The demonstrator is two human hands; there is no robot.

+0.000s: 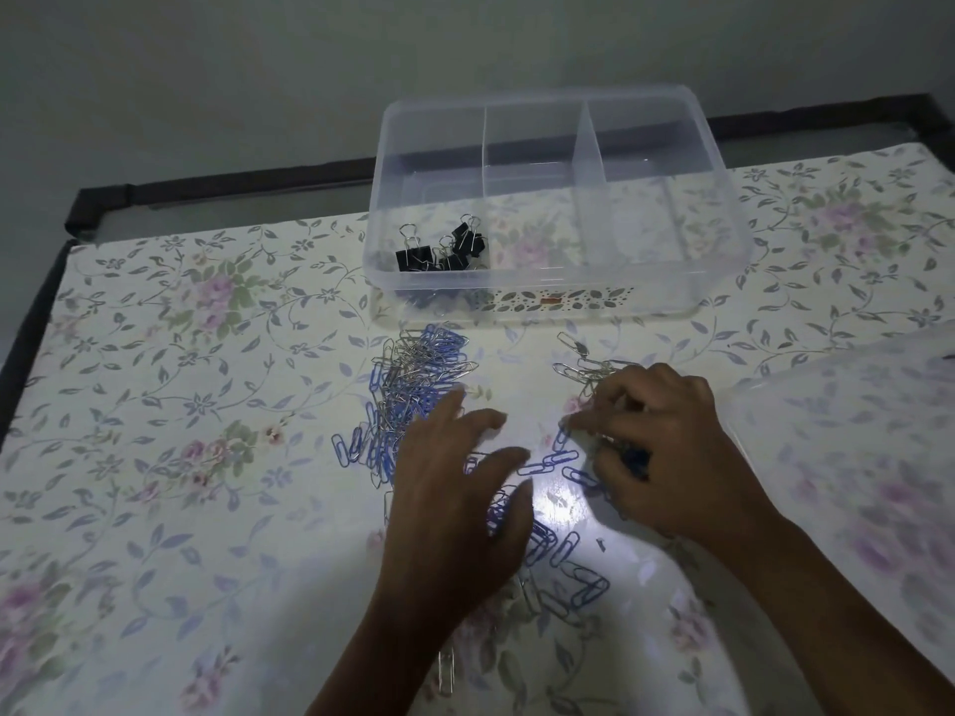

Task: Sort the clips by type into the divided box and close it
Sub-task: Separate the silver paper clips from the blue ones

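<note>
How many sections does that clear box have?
3: the left section, holding black binder clips; the middle section; the right section. No clips are visible in the last two.

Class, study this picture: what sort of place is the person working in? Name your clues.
Probably a room in a home. Clues: a floral tablecloth on a dark-edged table, a plain wall right behind it, and dim light, with only a clear divided box and loose paper clips laid out.

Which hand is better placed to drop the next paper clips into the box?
Right: the right hand curls its fingers round paper clips, below the empty compartments of the box; the left hand lies spread open, holding nothing.
</note>
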